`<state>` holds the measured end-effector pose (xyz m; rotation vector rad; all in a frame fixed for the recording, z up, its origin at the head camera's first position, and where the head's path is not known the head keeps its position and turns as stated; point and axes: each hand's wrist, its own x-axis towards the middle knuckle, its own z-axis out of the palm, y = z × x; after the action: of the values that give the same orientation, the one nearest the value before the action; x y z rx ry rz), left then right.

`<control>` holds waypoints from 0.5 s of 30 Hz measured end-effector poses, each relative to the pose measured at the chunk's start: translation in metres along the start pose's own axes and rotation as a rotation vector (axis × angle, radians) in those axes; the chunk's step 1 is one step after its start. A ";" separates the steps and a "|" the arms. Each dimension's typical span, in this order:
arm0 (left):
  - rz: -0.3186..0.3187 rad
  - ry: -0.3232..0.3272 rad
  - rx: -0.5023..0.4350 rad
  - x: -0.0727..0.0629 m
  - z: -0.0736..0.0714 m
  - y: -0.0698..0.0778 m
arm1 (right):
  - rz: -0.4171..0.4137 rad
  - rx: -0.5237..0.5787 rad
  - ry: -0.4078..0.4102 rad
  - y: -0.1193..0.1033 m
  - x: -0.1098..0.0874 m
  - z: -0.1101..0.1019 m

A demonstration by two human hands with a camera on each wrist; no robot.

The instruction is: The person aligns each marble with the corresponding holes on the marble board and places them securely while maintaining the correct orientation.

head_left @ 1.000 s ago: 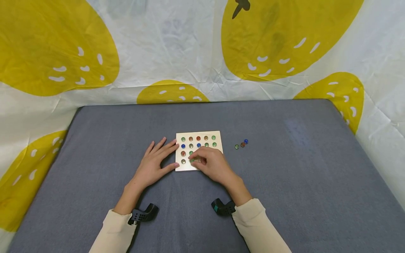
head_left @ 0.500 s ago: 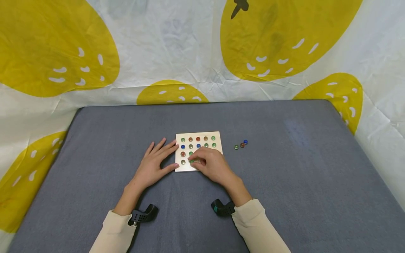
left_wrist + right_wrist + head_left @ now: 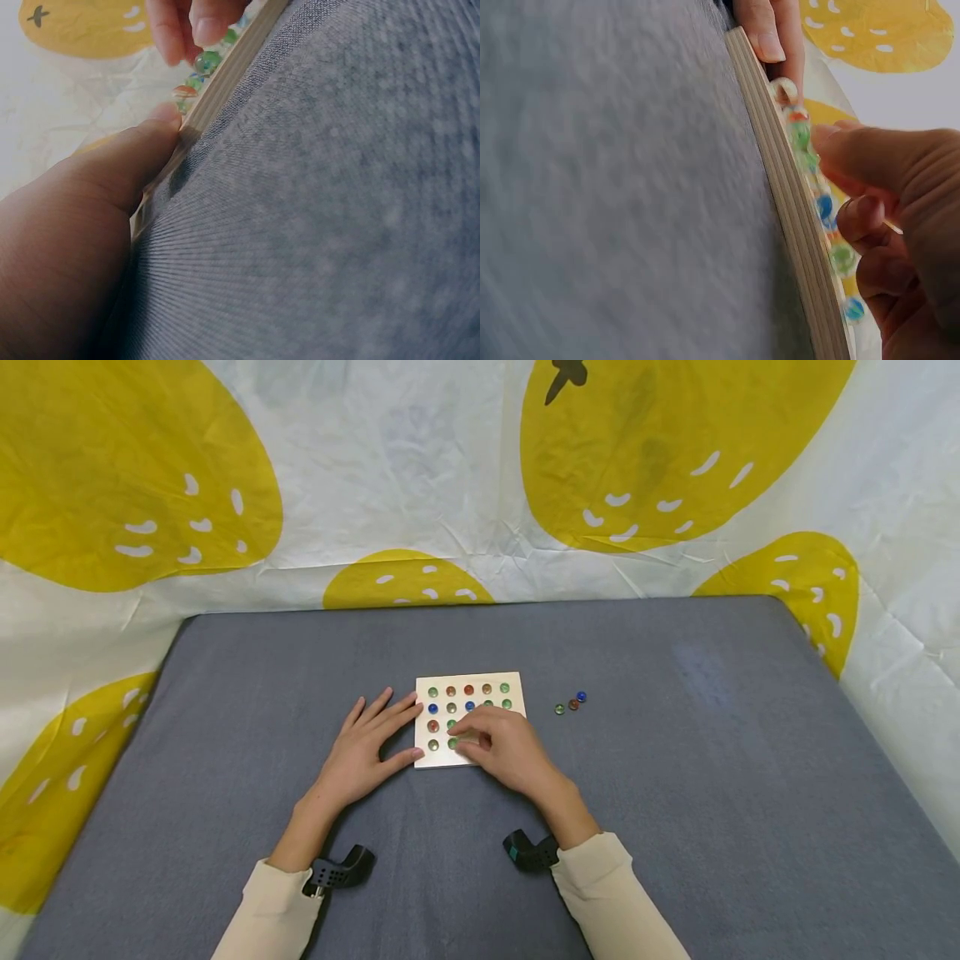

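Observation:
A pale wooden board [image 3: 465, 759] bears rows of glass marbles. My left hand [image 3: 360, 760] lies flat with fingers spread, thumb and fingertips resting on the board's left edge. Over the board's front part is my right hand [image 3: 506, 747], thumb and index finger a little apart beside a green marble [image 3: 452, 744] in the front row. That green marble [image 3: 208, 61] shows just below the right fingertips in the left wrist view. The right wrist view has the right thumb [image 3: 855, 154] just off the marbles, with the other fingers curled. Part of the board is hidden under the right hand.
Right of the board, a green marble [image 3: 559, 709], a brownish-red marble [image 3: 573, 704] and a blue marble [image 3: 582, 697] lie loose on the grey cloth [image 3: 675, 793]. A white curtain with yellow shapes [image 3: 690, 452] hangs behind the table.
My right fingertips have shifted slightly right, off the green marble in the front row, which shows more fully. My left hand stays in place on the board's edge.

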<state>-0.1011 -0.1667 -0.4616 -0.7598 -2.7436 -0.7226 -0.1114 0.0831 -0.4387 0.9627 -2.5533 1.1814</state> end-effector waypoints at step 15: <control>-0.014 -0.015 -0.006 0.000 -0.002 0.001 | 0.112 0.127 0.106 0.016 -0.005 -0.038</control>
<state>-0.1008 -0.1672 -0.4593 -0.7503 -2.7641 -0.7312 -0.1215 0.1211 -0.4255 0.7673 -2.5025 1.4008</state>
